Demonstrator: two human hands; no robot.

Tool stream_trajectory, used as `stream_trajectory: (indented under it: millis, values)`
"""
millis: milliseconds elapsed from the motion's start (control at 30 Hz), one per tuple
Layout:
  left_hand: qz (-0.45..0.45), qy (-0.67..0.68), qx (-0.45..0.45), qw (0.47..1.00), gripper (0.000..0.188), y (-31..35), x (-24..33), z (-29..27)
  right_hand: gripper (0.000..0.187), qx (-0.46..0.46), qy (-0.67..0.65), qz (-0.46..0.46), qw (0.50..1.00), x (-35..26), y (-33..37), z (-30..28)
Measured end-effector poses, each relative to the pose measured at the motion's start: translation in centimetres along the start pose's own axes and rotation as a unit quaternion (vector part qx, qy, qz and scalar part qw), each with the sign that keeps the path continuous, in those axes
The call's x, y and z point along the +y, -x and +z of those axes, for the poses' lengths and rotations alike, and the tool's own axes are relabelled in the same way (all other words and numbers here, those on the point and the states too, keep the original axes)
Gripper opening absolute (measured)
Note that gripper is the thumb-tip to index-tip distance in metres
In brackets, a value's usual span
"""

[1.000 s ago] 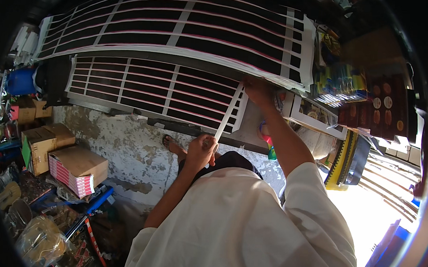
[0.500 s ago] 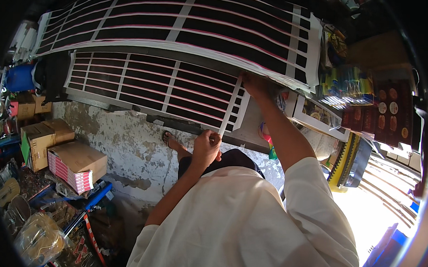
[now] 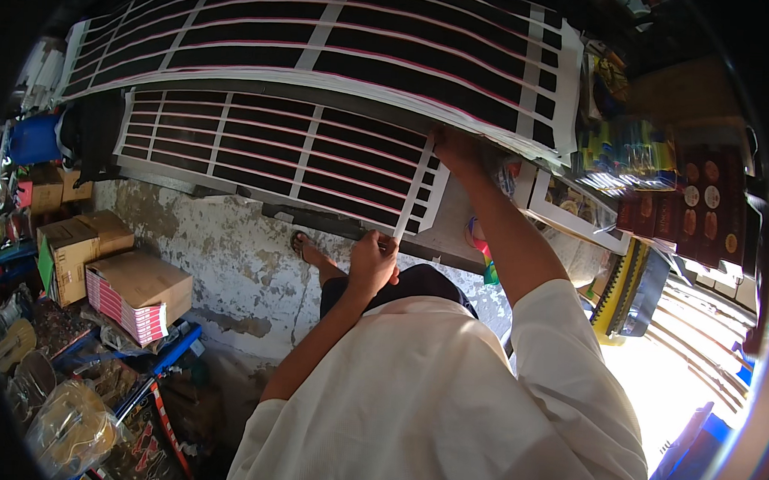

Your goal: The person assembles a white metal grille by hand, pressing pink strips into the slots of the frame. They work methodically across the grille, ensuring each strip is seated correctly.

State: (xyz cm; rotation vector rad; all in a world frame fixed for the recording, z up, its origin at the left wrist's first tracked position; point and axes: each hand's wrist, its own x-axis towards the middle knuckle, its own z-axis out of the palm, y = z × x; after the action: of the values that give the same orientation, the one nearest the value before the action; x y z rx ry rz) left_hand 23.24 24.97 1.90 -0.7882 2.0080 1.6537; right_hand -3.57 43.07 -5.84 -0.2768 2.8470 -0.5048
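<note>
A narrow white strip [image 3: 412, 194] runs taut across the right end of a black sheet [image 3: 259, 153] printed with pale pink and grey lines. My left hand [image 3: 374, 263] is closed in a pinch on the strip's near end, just off the sheet's front edge. At the strip's far end is my right hand [image 3: 459, 151], its fingers closed at the strip in shadow, close under the edge of the upper stack. That stack of similar large sheets [image 3: 410, 48] lies behind, with its white margins layered along the front.
Right of the sheets stand a white-framed box [image 3: 575, 210], clear packs of coloured items [image 3: 624, 156] and dark red boxes [image 3: 704, 202]. Cardboard boxes [image 3: 143, 277] and wrapped goods [image 3: 72, 424] fill the left side. A peeling wall [image 3: 238, 259] drops below the table.
Both hands stay almost in place on the strip. The view has shifted very slightly.
</note>
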Motion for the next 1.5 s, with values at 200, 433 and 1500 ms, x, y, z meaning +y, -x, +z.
stream_trajectory:
  millis: [200,433,1500]
  values:
    - [-0.002,-0.018,0.053,0.998,0.029,0.5,-0.2,0.9,0.07,-0.037,-0.071,0.023,0.997,-0.5,-0.9,-1.7]
    - [-0.017,-0.054,0.049,0.997,0.033,0.1,-0.8,1.1,0.089,-0.065,-0.033,0.033,0.997,-0.9,-1.4,-2.6]
    - [0.014,-0.035,0.057,0.998,0.029,-0.6,-2.4,2.2,0.016,-0.165,-0.063,-0.121,0.977,-7.5,13.1,-2.8]
